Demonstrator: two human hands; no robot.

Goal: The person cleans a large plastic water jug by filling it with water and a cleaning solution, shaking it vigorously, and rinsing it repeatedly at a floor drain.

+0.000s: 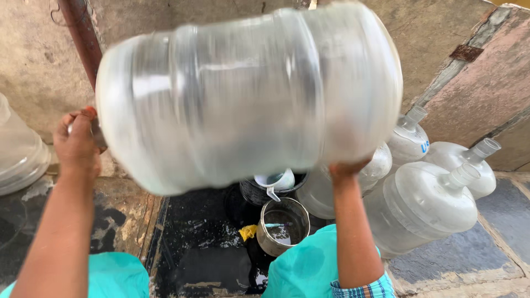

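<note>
Big clear jug (248,94) between both hands.

Head view in bright, even daylight, with soft shadow over the dark wet floor (193,248). The large clear jug (248,94) is smeared by motion blur and carries pale glare streaks. Background bottles (425,204) appear sharp.

arms: bare to the elbow | right sleeve (361,288): blue-and-white check, rolled up | legs: turquoise cloth over both knees (306,267) | hands: no gloves
</note>
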